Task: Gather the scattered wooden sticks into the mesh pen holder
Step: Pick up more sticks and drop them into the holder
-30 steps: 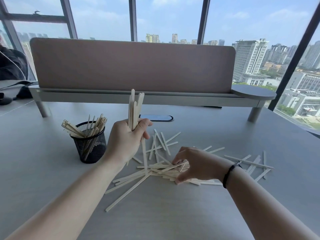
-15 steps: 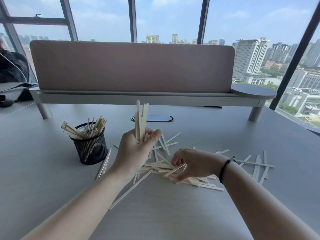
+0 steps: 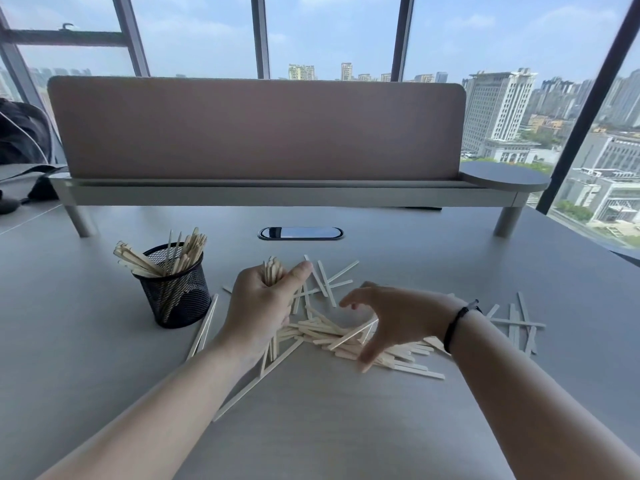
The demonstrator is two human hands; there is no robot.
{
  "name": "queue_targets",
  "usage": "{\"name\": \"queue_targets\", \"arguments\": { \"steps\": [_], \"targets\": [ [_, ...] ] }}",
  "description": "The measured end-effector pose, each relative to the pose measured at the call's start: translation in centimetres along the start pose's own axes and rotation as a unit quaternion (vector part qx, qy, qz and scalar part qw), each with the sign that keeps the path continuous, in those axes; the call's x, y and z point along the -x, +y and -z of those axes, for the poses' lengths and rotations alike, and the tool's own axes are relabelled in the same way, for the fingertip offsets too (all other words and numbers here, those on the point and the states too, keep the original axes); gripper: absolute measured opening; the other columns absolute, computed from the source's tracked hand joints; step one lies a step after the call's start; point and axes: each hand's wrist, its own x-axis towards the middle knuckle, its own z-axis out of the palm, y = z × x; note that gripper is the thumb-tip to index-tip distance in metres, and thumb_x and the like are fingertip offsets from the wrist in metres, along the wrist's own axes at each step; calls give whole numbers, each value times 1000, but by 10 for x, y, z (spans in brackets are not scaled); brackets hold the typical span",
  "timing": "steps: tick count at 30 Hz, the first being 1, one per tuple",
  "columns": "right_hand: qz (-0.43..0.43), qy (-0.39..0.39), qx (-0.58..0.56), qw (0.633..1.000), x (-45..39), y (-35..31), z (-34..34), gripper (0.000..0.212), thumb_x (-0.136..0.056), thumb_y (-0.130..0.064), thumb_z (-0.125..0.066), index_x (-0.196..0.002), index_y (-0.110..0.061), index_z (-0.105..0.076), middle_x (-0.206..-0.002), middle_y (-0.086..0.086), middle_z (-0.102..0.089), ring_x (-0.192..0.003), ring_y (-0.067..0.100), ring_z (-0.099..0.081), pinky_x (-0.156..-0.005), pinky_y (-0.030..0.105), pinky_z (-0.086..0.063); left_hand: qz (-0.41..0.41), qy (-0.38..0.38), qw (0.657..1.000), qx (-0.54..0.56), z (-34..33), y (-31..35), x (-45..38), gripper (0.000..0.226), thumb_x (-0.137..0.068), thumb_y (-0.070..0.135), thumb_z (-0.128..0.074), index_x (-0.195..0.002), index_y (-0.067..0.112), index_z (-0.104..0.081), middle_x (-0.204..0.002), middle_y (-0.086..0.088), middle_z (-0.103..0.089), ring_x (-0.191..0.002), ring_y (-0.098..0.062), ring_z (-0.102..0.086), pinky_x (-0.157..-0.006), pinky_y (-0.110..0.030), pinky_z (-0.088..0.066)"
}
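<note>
Wooden sticks [image 3: 272,273] bunched w/in left hand [image 3: 264,306] fingers [image 3: 250,276], right hand [image 3: 393,318] spread.

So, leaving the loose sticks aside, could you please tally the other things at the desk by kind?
Mesh pen holder: 1
Hands: 2 (left hand gripping stick bundle, right hand)
Black wristband: 1
Cable port: 1
Desk divider: 1
Total: 6

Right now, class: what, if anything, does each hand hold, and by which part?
The left hand grips a bundle of pale wooden sticks around its middle. The right hand hovers open over the pile, holding nothing.
</note>
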Motion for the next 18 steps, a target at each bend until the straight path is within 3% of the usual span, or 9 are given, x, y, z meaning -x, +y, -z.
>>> {"name": "queue_targets", "arguments": {
  "steps": [3,10,15,18],
  "targets": [
    [-46,-25,50,997,7,11,7,115,-46,-61,-90,-145,-44,-33,-142,-13,-39,-132,11,-40,-111,40,-37,5,0,1000,17,0,0,1,63,-94,24,-66,-58,14,-16,-48,1,-16,-37,-13,-14,-47,-25,-13],
    [-32,9,41,999,2,14,4,66,-60,-44,-90,-119,-35,-63,-111,-17,-50,-110,10,-54,-97,34,-46,-5,-6,1000,30,3,3,1,69,-83,43,-68,-59,2,-18,-47,-2,-17,-39,-13,-13,-44,-24,-15],
    [-13,26,26,999,-7,14,-3,43,-65,-43,-88,-102,-33,-68,-105,-15,-60,-104,12,-57,-94,40,-49,-9,-5,1000,26,3,3,1,71,-83,45,-67,-59,-1,-19,-51,-3,-13,-41,-14,-12,-44,-21,-17],
    [-9,21,-1,1000,-9,15,-6,40,-67,-48,-86,-99,-32,-68,-101,-13,-61,-99,13,-61,-92,39,-51,-10,-7,1000,26,3,3,2,71,-82,46,-66,-59,-2,-19,-53,-7,-11,-44,-15,-10,-44,-22,-15]
  ]
}}
